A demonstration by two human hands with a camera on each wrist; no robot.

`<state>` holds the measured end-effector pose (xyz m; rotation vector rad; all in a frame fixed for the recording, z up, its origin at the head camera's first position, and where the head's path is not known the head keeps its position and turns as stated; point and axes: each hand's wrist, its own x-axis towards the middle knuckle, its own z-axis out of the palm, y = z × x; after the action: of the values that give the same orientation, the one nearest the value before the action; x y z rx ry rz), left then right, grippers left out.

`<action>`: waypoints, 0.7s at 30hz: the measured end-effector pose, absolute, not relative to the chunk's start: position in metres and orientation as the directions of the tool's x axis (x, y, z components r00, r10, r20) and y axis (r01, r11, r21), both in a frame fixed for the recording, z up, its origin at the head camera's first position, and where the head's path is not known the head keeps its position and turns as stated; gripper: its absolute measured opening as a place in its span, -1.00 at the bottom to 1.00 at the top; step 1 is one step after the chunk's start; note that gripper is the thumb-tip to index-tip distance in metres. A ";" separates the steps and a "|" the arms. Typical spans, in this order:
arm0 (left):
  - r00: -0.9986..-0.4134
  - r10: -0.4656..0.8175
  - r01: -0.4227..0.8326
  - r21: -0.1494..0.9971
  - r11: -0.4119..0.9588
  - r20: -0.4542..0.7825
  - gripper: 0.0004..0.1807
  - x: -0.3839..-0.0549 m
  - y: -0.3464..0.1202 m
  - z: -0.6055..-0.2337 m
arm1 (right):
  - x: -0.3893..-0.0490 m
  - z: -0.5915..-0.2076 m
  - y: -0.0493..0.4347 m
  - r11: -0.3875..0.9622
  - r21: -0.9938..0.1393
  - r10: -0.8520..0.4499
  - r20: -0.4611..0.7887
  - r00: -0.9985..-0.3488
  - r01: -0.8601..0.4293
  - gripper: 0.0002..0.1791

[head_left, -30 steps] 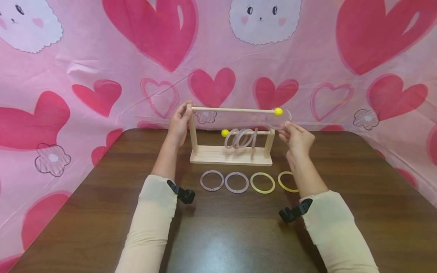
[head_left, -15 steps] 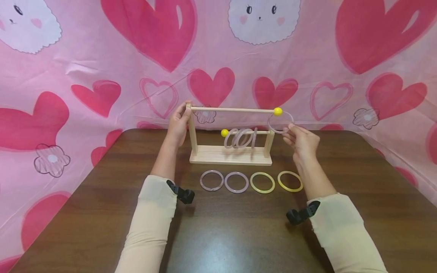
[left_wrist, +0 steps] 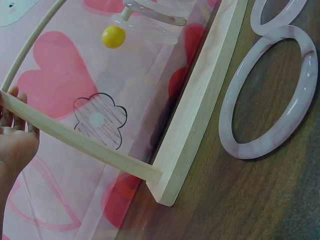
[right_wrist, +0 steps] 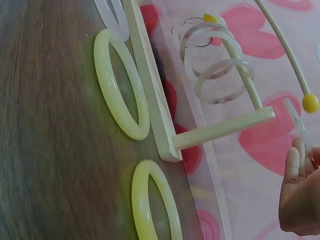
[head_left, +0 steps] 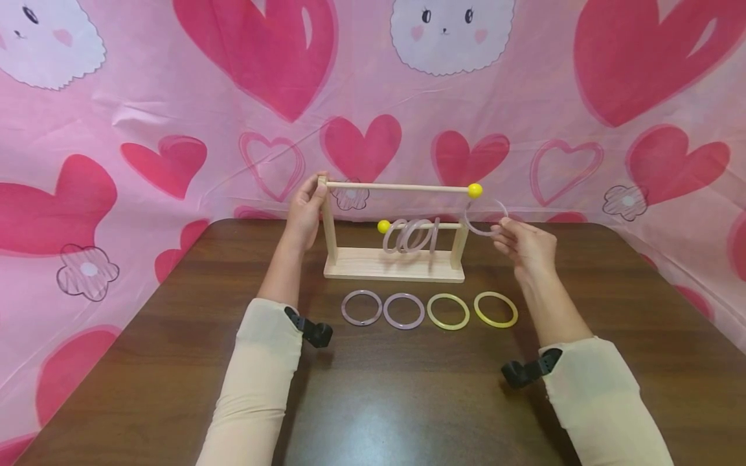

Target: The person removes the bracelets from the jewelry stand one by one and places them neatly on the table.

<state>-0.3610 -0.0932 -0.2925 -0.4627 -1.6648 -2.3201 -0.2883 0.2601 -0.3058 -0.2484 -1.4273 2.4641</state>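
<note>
A wooden bangle stand [head_left: 393, 265] has a long upper rod and a shorter lower rod, each tipped with a yellow ball. My left hand [head_left: 304, 213] grips the top of its tall left post. Between thumb and fingers, my right hand [head_left: 527, 249] pinches a pale translucent bangle [head_left: 486, 233], held just below and right of the upper rod's yellow ball [head_left: 474, 190]. Several pale bangles [head_left: 416, 236] hang on the lower rod. In the right wrist view, the right hand [right_wrist: 302, 192] partly hides the held bangle, seen nearly edge-on.
On the brown table [head_left: 373, 382], two lilac bangles [head_left: 404, 328] and two yellow bangles [head_left: 449, 328] lie in a row in front of the stand. A pink heart-patterned cloth [head_left: 373, 84] hangs behind the table.
My right hand has moved right and slightly down with the pale bangle, from around the upper rod's ball end to beside it. The left hand and the stand have stayed put.
</note>
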 end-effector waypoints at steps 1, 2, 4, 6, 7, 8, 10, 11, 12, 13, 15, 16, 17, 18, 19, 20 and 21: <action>-0.919 -0.016 0.379 0.869 -0.317 0.395 -0.60 -0.361 -0.093 -0.293 | -0.288 -0.306 0.262 -0.469 -0.870 0.320 -0.008 -0.947 -0.151 -0.84; -0.918 -0.017 0.380 0.869 -0.317 0.395 -0.61 -0.361 -0.093 -0.293 | -0.288 -0.307 0.263 -0.469 -0.871 0.314 -0.008 -0.950 -0.148 -0.85; -0.918 -0.018 0.381 0.868 -0.318 0.397 -0.61 -0.361 -0.093 -0.292 | -0.287 -0.308 0.266 -0.465 -0.874 0.303 -0.009 -0.953 -0.139 -0.86; -0.917 -0.019 0.383 0.867 -0.320 0.398 -0.62 -0.362 -0.092 -0.292 | -0.287 -0.309 0.268 -0.464 -0.877 0.290 -0.014 -0.957 -0.128 -0.86; -0.917 -0.019 0.382 0.867 -0.320 0.398 -0.62 -0.362 -0.092 -0.292 | -0.287 -0.310 0.269 -0.459 -0.880 0.285 -0.018 -0.958 -0.120 -0.85; -0.918 -0.019 0.382 0.867 -0.320 0.397 -0.62 -0.362 -0.093 -0.292 | -0.287 -0.310 0.271 -0.458 -0.882 0.279 -0.022 -0.960 -0.113 -0.85; -0.919 -0.019 0.378 0.868 -0.321 0.394 -0.62 -0.362 -0.093 -0.293 | -0.286 -0.311 0.273 -0.453 -0.886 0.268 -0.030 -0.963 -0.098 -0.84; -0.920 -0.018 0.376 0.870 -0.318 0.391 -0.62 -0.362 -0.093 -0.293 | -0.286 -0.312 0.275 -0.452 -0.887 0.262 -0.034 -0.965 -0.092 -0.84; -0.921 -0.018 0.374 0.871 -0.318 0.389 -0.62 -0.363 -0.093 -0.292 | -0.285 -0.312 0.276 -0.450 -0.889 0.257 -0.036 -0.966 -0.086 -0.85; -0.922 -0.017 0.372 0.873 -0.316 0.387 -0.62 -0.363 -0.093 -0.292 | -0.285 -0.312 0.278 -0.447 -0.891 0.250 -0.038 -0.967 -0.081 -0.86; -0.924 -0.019 0.369 0.874 -0.316 0.383 -0.63 -0.363 -0.093 -0.292 | -0.283 -0.312 0.281 -0.447 -0.892 0.234 -0.037 -0.972 -0.074 -0.88; -0.924 -0.019 0.367 0.875 -0.315 0.381 -0.64 -0.363 -0.093 -0.292 | -0.282 -0.312 0.282 -0.444 -0.893 0.225 -0.034 -0.974 -0.072 -0.88; -0.925 -0.020 0.367 0.876 -0.313 0.380 -0.65 -0.363 -0.093 -0.292 | -0.281 -0.312 0.284 -0.440 -0.895 0.216 -0.030 -0.976 -0.070 -0.88; -0.925 -0.022 0.366 0.875 -0.316 0.379 -0.65 -0.362 -0.093 -0.292 | -0.280 -0.312 0.286 -0.435 -0.898 0.207 -0.028 -0.978 -0.066 -0.88; -0.925 -0.023 0.366 0.875 -0.316 0.379 -0.66 -0.362 -0.093 -0.292 | -0.279 -0.312 0.287 -0.429 -0.901 0.195 -0.025 -0.980 -0.063 -0.87; -0.925 -0.023 0.366 0.875 -0.317 0.378 -0.66 -0.362 -0.093 -0.291 | -0.278 -0.312 0.289 -0.424 -0.904 0.185 -0.022 -0.983 -0.060 -0.87; -0.926 -0.024 0.365 0.875 -0.317 0.378 -0.66 -0.362 -0.093 -0.291 | -0.277 -0.312 0.290 -0.417 -0.907 0.175 -0.019 -0.984 -0.057 -0.85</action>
<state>-0.3619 -0.0933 -0.2912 -0.4358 -1.6678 -2.3286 -0.2774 0.2905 -0.3123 -0.1665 -1.6117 2.5290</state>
